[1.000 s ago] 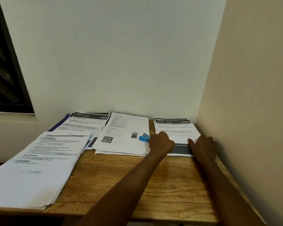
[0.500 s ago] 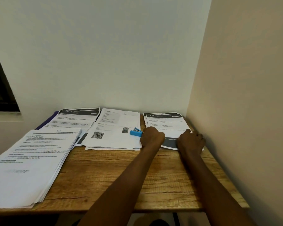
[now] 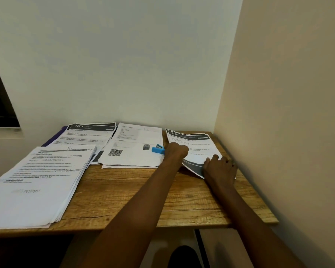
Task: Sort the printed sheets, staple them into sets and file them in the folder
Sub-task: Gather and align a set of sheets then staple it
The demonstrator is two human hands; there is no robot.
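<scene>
Head view: the left hand [image 3: 176, 151] is curled on the near-left edge of the 1228 sheets [image 3: 193, 147], its grip unclear; the blue stapler [image 3: 158, 149] lies just beside it. The right hand [image 3: 219, 167] pinches those sheets' near corner, which lifts and bends off the grained wooden worktop [image 3: 135, 190]. A purple folder [image 3: 52, 139] peeks from under the far-left stack.

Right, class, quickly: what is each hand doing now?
Left hand: curled, gripping the blue stapler.
Right hand: gripping the near edge of the 1228 sheets.
</scene>
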